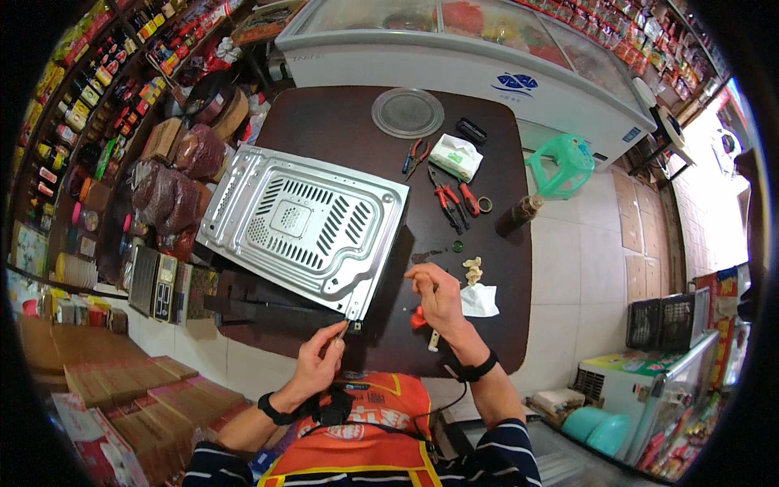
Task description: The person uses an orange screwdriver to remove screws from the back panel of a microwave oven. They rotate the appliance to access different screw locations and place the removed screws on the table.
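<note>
The big metal box [300, 221] is shiny silver, with dark slots and dots on top. The table [316, 114] is dark brown. On the far right, the stool [568, 156] is green. The far freezer [381, 65] is white with a blue picture. Near, the apron [357, 450] is orange with yellow edges, and the sleeves [505, 458] are dark blue with white stripes.

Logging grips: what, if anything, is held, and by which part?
Cannot tell: the left hand is at the metal casing corner; the right hand has curled fingers.
</note>
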